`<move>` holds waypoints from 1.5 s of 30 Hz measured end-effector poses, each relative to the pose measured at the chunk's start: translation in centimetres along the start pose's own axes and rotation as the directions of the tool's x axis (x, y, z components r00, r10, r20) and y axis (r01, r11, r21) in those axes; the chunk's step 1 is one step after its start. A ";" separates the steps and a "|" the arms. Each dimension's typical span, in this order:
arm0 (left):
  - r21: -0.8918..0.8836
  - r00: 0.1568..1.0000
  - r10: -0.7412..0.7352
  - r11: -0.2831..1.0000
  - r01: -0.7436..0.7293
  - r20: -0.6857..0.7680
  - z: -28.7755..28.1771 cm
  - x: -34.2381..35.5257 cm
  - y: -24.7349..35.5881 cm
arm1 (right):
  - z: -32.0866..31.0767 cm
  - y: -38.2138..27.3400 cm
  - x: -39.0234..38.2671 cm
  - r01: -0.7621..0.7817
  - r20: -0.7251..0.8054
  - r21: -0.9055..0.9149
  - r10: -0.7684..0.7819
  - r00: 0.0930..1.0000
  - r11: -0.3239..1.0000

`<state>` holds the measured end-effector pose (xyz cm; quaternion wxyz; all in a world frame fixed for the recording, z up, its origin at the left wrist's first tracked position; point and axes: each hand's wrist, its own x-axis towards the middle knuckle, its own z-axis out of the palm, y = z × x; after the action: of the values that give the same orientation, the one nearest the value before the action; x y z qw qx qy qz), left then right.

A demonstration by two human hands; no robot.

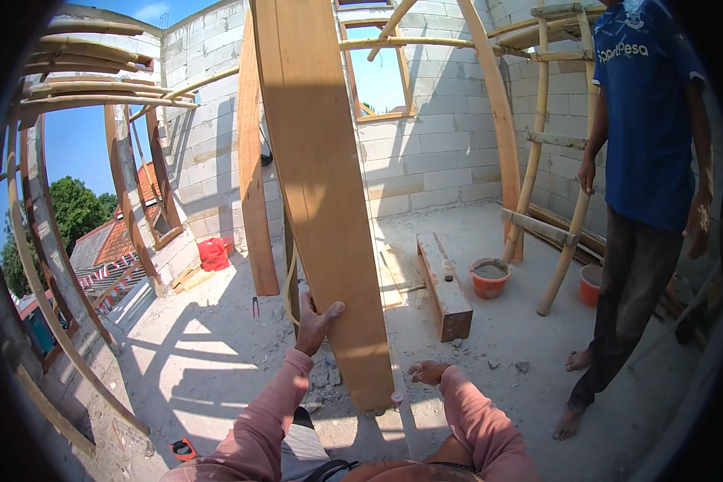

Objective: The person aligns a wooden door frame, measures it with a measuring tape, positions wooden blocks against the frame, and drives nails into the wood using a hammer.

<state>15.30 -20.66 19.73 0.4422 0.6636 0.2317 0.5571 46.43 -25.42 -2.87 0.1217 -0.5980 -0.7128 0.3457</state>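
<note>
A broad brown wooden plank [317, 177] stands upright and slightly tilted in front of me, its lower end near the floor. My left hand [316, 324] grips the plank's left edge, with the thumb across its front face and the fingers behind. Just right of the plank's lower part is my right hand [428, 372], fingers curled; what they hold, if anything, does not show. A small pinkish round thing [398, 399] sits by the plank's lower right corner, beside a pale narrow strip [406, 426] running toward me.
A person in a blue shirt [647, 120] stands barefoot at right, near a bamboo ladder [530, 189]. A wooden box-like beam [444, 293] and a mortar bucket [490, 281] are beyond my right hand. Pliers [255, 308] and an orange-and-black tool [183, 450] lie left; rubble [323, 386] lies behind the plank.
</note>
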 end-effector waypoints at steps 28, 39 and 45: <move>0.028 0.999 0.038 0.999 -0.038 -0.022 -0.1 0.4 -1.1 | -0.8 -3.5 -4.1 -0.037 -0.086 0.067 0.043 0.995 0.997; 0.050 0.999 0.032 0.998 -0.030 -0.034 0.1 0.1 -0.6 | -1.0 -2.6 -4.5 0.042 -0.008 -0.054 -0.043 0.999 0.998; 0.050 0.998 0.032 0.998 -0.030 -0.046 -0.3 0.0 -0.5 | -1.3 -4.1 -4.6 -0.030 -0.007 0.067 0.031 1.000 0.997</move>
<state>15.12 -20.35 19.28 0.4116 0.6644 0.2454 0.5735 45.23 -29.48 1.76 0.1391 -0.6056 -0.6912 0.3689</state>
